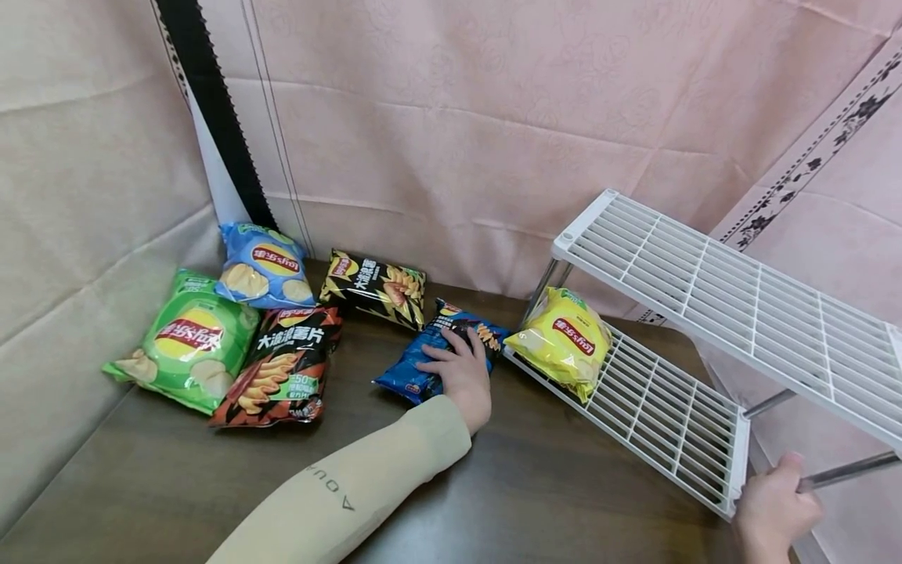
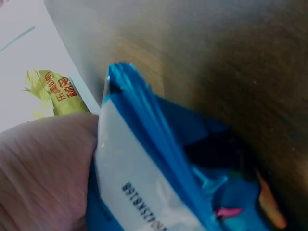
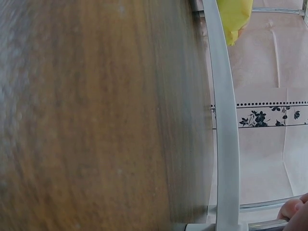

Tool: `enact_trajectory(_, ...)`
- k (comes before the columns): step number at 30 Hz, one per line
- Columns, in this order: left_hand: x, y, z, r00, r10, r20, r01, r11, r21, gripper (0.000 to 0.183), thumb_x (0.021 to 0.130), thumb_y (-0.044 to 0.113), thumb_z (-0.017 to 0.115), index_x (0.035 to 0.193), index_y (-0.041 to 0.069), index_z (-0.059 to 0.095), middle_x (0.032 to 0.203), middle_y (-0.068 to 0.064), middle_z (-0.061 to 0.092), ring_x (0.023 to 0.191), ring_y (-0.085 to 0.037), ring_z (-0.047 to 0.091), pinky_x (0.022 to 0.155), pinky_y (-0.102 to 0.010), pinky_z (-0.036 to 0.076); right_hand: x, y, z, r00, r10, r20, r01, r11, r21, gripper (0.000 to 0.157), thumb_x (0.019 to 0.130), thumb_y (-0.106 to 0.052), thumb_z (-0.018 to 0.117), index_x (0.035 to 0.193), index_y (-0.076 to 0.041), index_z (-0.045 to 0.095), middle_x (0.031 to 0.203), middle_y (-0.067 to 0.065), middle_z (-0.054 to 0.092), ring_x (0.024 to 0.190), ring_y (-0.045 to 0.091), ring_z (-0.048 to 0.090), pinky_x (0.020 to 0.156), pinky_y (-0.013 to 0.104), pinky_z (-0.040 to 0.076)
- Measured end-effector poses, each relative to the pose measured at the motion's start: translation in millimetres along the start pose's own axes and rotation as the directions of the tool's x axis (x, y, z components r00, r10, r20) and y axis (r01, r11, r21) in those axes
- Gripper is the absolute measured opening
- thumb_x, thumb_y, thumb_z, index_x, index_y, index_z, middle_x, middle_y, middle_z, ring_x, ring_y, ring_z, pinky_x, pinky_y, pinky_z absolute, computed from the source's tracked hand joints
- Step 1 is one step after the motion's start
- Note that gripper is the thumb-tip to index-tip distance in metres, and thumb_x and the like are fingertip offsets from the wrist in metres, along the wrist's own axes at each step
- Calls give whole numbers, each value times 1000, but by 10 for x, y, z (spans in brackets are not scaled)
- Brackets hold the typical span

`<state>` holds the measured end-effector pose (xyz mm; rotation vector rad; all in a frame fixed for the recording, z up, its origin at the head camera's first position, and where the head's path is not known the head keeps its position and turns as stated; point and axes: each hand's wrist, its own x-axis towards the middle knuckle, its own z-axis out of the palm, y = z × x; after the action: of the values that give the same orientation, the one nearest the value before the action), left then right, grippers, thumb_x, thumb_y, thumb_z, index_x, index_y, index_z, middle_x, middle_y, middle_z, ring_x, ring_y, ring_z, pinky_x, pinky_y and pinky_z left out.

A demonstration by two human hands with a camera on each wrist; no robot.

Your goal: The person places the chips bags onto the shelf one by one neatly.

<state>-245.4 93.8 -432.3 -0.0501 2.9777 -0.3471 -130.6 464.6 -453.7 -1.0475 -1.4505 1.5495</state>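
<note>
My left hand (image 1: 461, 376) holds a dark blue bag of potato chips (image 1: 416, 364), fingers spread over its printed front and the thumb out of sight. The left wrist view shows the bag's crimped seam and a white printed panel (image 2: 139, 178) close beside the hand. At the lower right, my right hand (image 1: 778, 501) grips a metal post (image 1: 849, 470) of the white two-tier rack (image 1: 740, 462). A yellow bag of chips (image 1: 567, 341) leans at the left end of the rack's lower shelf, just right of the blue bag.
On the left of the brown table (image 1: 416, 509) lie a green chip bag (image 1: 190, 337), a light blue one (image 1: 264, 270), a red-and-black one (image 1: 289, 364) and a black-and-gold one (image 1: 373, 286). Pink cloth (image 1: 451, 141) hangs behind. The rack's upper shelf (image 1: 719, 282) overhangs the lower one.
</note>
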Motion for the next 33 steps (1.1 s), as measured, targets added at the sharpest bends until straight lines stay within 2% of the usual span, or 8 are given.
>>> enact_trajectory(6, 34, -96, 13, 992, 45, -115, -46, 999, -7, 75, 98, 50, 46, 156, 14, 13, 145, -31, 34, 109, -53, 54, 80, -57, 52, 10, 0, -9, 1000, 5, -7, -5, 1000, -16, 51, 97, -35, 54, 52, -13, 51, 42, -4, 43, 32, 11, 36, 35, 24, 30)
enact_trajectory(11, 61, -345, -39, 984, 108, -143, -127, 982, -136, 87, 91, 48, 61, 156, 14, 14, 141, -30, 39, 98, -50, 59, 70, -53, 55, 12, -3, -15, 1000, 5, -9, -6, 1000, -21, 48, 97, -36, 54, 54, -13, 53, 42, -4, 44, 33, 10, 38, 37, 23, 31)
enact_trajectory(14, 74, -571, -100, 980, 161, -116, -187, 946, -264, 96, 84, 44, 69, 155, 12, 13, 141, -29, 39, 90, -43, 61, 62, -48, 54, 20, -3, -13, 1000, 3, -10, -4, 1000, -24, 48, 97, -35, 54, 54, -13, 54, 42, -4, 44, 34, 10, 38, 39, 22, 32)
enact_trajectory(18, 94, -913, -210, 975, 212, -66, -217, 849, -482, 93, 82, 33, 69, 155, 11, 14, 138, -24, 42, 88, -34, 60, 66, -45, 52, 22, 0, -1, 1000, -4, -8, 4, 1000, -22, 48, 96, -35, 55, 54, -12, 55, 42, -4, 44, 35, 9, 39, 42, 22, 32)
enact_trajectory(22, 133, -1223, -281, 963, 267, -23, -207, 686, -698, 91, 83, 30, 68, 154, 11, 14, 134, -19, 48, 102, -31, 57, 82, -46, 50, 18, 2, -2, 1000, -9, 3, 9, 1000, -3, 49, 96, -34, 55, 53, -12, 54, 41, -4, 43, 35, 9, 38, 41, 22, 31)
enact_trajectory(23, 146, -1288, -286, 959, 284, -12, -196, 632, -750, 91, 83, 30, 68, 154, 11, 14, 133, -18, 48, 105, -30, 55, 85, -46, 49, 17, 2, -4, 1000, -11, 2, 11, 1000, 0, 49, 97, -34, 54, 53, -11, 52, 41, -3, 43, 34, 9, 37, 39, 23, 30)
enact_trajectory(28, 197, -1536, -243, 928, 365, 71, -51, 315, -948, 88, 84, 29, 69, 153, 12, 16, 140, -15, 40, 119, -31, 47, 98, -52, 42, 12, 0, -17, 1000, -19, -7, 19, 1000, -4, 50, 97, -33, 54, 52, -11, 50, 40, -3, 41, 32, 10, 35, 36, 24, 28)
enact_trajectory(33, 209, -1655, -133, 876, 457, 156, 185, -18, -983, 79, 86, 32, 71, 149, 14, 26, 136, -13, 45, 119, -32, 49, 100, -53, 41, 3, 3, -10, 1000, -20, -10, 20, 1000, -10, 49, 97, -33, 54, 53, -11, 51, 41, -4, 42, 32, 10, 37, 36, 23, 30)
